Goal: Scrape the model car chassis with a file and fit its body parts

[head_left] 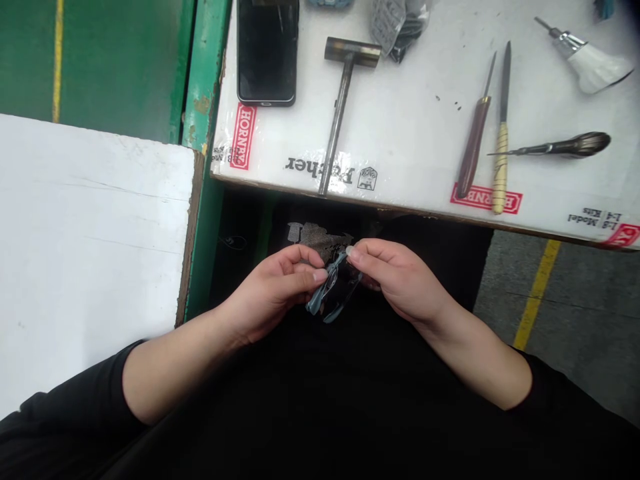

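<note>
Just past the table's near edge, over my lap, both hands hold a small blue-grey strap piece (315, 303) with narrow looped bands. My left hand (270, 287) pinches it between thumb and forefinger on its left side. At its upper end, the thumb and fingers of my right hand (407, 277) are closed on the same piece. The lower loops hang free below the fingers. Its exact kind is not clear, and the fingertips cover part of it.
On the white tabletop (410, 147) lie a phone (267, 57), a metal hammer (341, 110), a plastic bag (397, 27), a red-handled awl (473, 147), a wrapped-handle tool (501, 140), a dark slim tool (570, 145) and a white-handled tool (590, 63). A white board (95, 253) stands left.
</note>
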Demonstrator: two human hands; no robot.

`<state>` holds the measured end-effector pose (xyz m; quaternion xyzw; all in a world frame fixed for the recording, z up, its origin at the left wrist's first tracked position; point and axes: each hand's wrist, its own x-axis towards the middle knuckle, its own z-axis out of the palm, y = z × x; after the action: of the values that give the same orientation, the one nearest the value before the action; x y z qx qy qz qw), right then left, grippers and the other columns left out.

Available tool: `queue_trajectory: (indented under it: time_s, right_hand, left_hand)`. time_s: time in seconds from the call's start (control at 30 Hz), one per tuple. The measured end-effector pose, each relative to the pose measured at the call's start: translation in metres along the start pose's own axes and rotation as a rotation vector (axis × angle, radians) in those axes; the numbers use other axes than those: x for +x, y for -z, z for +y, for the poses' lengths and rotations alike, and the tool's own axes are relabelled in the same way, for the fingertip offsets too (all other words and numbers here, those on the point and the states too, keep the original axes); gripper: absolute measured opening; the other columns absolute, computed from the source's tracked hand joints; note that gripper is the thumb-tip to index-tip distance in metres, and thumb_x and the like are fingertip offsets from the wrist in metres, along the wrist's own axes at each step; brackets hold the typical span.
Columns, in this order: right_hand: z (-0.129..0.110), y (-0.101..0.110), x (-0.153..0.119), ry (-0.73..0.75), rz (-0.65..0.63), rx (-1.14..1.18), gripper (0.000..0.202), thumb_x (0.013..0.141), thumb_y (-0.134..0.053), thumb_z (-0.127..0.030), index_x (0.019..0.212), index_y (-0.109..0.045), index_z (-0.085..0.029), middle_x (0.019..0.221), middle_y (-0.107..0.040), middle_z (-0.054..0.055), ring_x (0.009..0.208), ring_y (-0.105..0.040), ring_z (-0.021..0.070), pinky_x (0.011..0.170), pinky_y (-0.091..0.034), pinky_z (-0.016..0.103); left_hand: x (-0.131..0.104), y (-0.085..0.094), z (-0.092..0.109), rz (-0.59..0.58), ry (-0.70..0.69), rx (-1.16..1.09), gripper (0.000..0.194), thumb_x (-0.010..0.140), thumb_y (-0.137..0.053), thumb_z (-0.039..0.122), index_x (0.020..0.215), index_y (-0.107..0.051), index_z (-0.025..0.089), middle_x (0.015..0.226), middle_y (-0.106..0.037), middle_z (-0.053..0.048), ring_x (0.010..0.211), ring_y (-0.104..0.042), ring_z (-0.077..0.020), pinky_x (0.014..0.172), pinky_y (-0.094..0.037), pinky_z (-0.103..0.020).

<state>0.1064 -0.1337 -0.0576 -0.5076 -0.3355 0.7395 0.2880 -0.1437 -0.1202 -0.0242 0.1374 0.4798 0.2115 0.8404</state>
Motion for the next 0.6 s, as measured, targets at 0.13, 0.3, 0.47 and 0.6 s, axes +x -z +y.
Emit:
queue_trajectory:
  time_s: [0.13, 0.3, 0.47, 0.6]
  right_hand:
    - [-0.0007, 0.0008, -0.0008, 0.024, -0.007, -0.024, 0.063, 0.107, -0.087, -0.073, 0.083, -0.065, -0.019, 0.076, -0.053, -0.002, 0.069, -0.042, 0.0121, 0.062, -0.034, 0.028]
    - [0.0027, 0.0021, -0.0010, 0.037, 0.002, 0.008, 0.061, 0.106, -0.089, -0.071, 0.084, -0.067, -0.019, 0.077, -0.055, -0.001, 0.069, -0.043, 0.0129, 0.062, -0.035, 0.028]
    - [0.0045, 0.0038, 0.0001, 0.065, 0.040, 0.043, 0.054, 0.107, -0.090, -0.066, 0.086, -0.073, -0.019, 0.077, -0.055, -0.001, 0.069, -0.043, 0.0130, 0.062, -0.034, 0.029]
    - [0.0033, 0.0045, 0.0002, 0.077, 0.054, 0.018, 0.053, 0.108, -0.089, -0.065, 0.086, -0.073, -0.019, 0.075, -0.055, -0.001, 0.067, -0.043, 0.0131, 0.061, -0.033, 0.029]
  left_hand:
    - [0.0001, 0.0010, -0.0001, -0.003, -0.003, 0.011, 0.042, 0.088, -0.109, 0.034, 0.110, -0.075, 0.019, 0.083, -0.080, -0.003, 0.072, -0.074, -0.0159, 0.072, -0.060, -0.026]
    - [0.0024, 0.0010, -0.0005, 0.010, 0.014, -0.028, 0.037, 0.090, -0.106, 0.038, 0.109, -0.084, 0.015, 0.089, -0.079, -0.004, 0.077, -0.074, -0.0151, 0.077, -0.065, -0.027]
    - [0.0030, 0.0014, 0.0012, 0.008, 0.048, -0.037, 0.042, 0.087, -0.109, 0.037, 0.116, -0.091, 0.013, 0.099, -0.084, -0.008, 0.083, -0.077, -0.0175, 0.082, -0.067, -0.030]
    - [0.0021, 0.0018, 0.0005, 0.006, 0.044, 0.007, 0.041, 0.082, -0.112, 0.027, 0.117, -0.093, 0.015, 0.104, -0.087, -0.009, 0.089, -0.080, -0.0177, 0.090, -0.066, -0.031]
